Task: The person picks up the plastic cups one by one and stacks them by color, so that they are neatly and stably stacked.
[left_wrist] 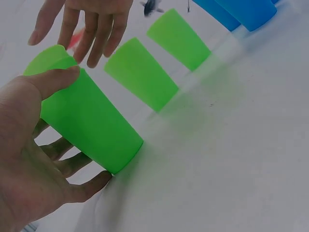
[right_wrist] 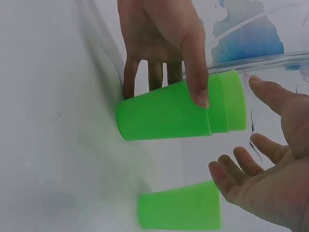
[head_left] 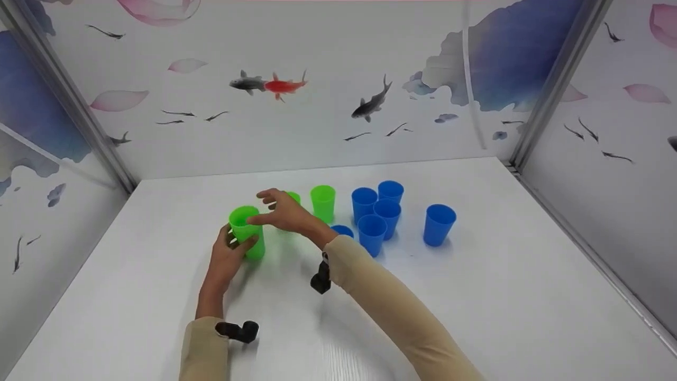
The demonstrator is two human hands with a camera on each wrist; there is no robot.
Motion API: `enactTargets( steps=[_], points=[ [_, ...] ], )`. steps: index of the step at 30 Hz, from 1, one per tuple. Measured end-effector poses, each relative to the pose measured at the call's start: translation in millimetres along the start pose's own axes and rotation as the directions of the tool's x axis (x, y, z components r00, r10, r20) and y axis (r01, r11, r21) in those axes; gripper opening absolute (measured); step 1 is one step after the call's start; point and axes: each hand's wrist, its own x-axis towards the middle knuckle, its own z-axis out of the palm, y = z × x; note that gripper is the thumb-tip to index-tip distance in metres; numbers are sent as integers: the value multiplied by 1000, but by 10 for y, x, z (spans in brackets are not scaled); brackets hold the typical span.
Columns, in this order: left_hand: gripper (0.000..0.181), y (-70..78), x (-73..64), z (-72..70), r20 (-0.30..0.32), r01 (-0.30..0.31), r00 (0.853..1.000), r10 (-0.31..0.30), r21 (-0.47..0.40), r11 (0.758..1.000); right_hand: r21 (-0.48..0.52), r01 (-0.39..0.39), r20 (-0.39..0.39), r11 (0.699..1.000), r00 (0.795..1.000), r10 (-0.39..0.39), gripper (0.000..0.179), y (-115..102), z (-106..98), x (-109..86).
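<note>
A stack of nested green cups (head_left: 256,244) stands on the table at left, its several rims visible in the right wrist view. My left hand (head_left: 226,259) grips it from the left side, thumb across the near face and fingers round the far side. Just above and to the right of the rim hovers my right hand (head_left: 288,212), fingers spread and holding nothing. Behind that hand, a second green cup (left_wrist: 142,77) is mostly hidden in the head view. A third green cup (head_left: 323,205) stands farther right.
Several blue cups (head_left: 372,238) cluster right of the green ones, one partly behind the right sleeve. Another blue cup (head_left: 440,226) stands apart to the right. Printed panels (head_left: 317,143) wall in the white table (head_left: 508,296) at the back and sides.
</note>
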Motion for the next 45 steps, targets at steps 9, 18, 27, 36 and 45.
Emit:
enactTargets(
  steps=[9,18,27,36,45],
  points=[
    [86,-22,24,-10,-12,11,1000,-11,2,1000,-13,-1,-51,1000,999,1,75,-46,-445,-24],
    [84,-51,27,-30,-11,-7,1000,7,-19,1000,-85,-19,-125,996,992,8,73,88,-850,-44],
    [86,-35,19,-31,-15,-11,1000,10,-28,1000,-176,-104,-182,979,981,72,77,362,-949,-62],
    [87,-44,41,1,-5,4,1000,-4,-20,1000,-240,-174,-197,955,972,128,78,550,-930,-24],
    [85,-44,56,2,-7,-7,1000,7,-37,999,-243,-221,-200,945,964,174,80,663,-925,11]
  ],
)
